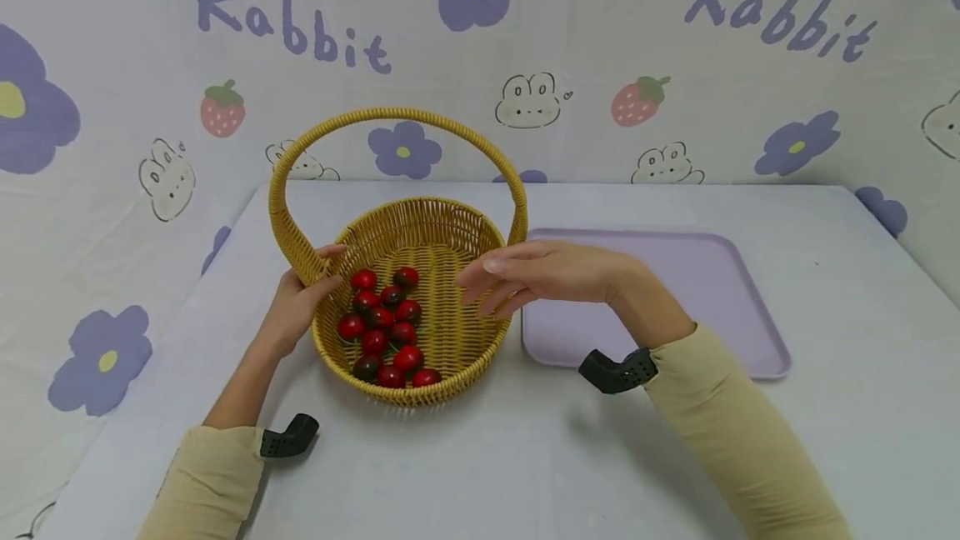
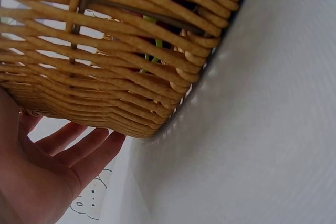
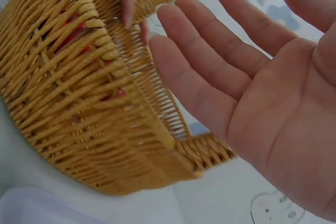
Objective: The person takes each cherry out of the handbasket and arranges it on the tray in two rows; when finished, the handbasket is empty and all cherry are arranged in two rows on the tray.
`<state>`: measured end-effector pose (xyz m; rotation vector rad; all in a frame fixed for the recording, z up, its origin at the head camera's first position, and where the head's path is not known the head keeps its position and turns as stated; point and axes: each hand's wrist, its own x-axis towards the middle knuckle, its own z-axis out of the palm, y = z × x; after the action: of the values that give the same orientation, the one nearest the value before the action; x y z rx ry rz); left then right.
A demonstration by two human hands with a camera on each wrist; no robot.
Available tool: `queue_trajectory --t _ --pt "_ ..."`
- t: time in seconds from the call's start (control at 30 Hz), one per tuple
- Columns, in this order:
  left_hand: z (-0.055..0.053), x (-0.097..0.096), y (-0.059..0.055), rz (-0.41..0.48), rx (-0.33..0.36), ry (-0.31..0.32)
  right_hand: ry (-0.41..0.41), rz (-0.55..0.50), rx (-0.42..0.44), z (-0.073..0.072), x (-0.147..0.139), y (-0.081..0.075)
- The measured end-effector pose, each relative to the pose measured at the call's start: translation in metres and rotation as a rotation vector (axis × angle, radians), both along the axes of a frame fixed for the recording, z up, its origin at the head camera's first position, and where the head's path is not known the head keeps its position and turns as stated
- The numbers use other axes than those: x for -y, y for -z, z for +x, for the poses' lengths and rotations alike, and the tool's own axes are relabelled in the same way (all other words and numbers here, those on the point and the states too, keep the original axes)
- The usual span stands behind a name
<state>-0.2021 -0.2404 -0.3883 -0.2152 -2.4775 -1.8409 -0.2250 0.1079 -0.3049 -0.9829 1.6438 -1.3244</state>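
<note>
A round yellow wicker basket with a tall arched handle stands on the table, tilted slightly in the wrist views. Several dark red cherries lie in its left half. My left hand grips the basket at the left rim, by the foot of the handle; in the left wrist view its fingers reach along the outside of the weave. Over the basket's right rim hovers my right hand, fingers relaxed and pointing left, palm bare in the right wrist view. It holds nothing.
To the right of the basket lies a flat lilac tray, partly hidden by the right forearm. A white cloth printed with rabbits, flowers and strawberries hangs behind the white table.
</note>
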Motion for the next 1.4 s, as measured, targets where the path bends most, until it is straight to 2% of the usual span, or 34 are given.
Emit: queue_trajectory --t 0.13,0.43,0.77,0.93,1.07,1.23,1.4 --pt "0.000 0.000 0.000 0.000 0.003 0.001 -0.015 0.124 -0.055 -0.003 0.018 -0.001" --pt "0.000 0.001 0.001 0.005 -0.005 -0.001 -0.147 0.207 -0.057 -0.011 0.055 0.013" --pt "0.001 0.001 0.000 0.001 -0.009 0.001 -0.161 0.507 -0.163 -0.007 0.082 0.025" --pt "0.001 0.000 -0.001 -0.006 -0.007 0.002 -0.196 0.600 -0.204 -0.005 0.088 0.028" --pt "0.001 0.000 -0.001 -0.006 -0.005 -0.001 -0.247 0.586 -0.216 -0.004 0.091 0.031" --pt "0.000 0.000 -0.001 -0.004 -0.003 -0.003 -0.316 0.516 -0.189 -0.005 0.093 0.035" --pt "0.000 0.000 0.000 0.003 -0.004 -0.002 -0.351 0.479 -0.163 -0.004 0.094 0.039"
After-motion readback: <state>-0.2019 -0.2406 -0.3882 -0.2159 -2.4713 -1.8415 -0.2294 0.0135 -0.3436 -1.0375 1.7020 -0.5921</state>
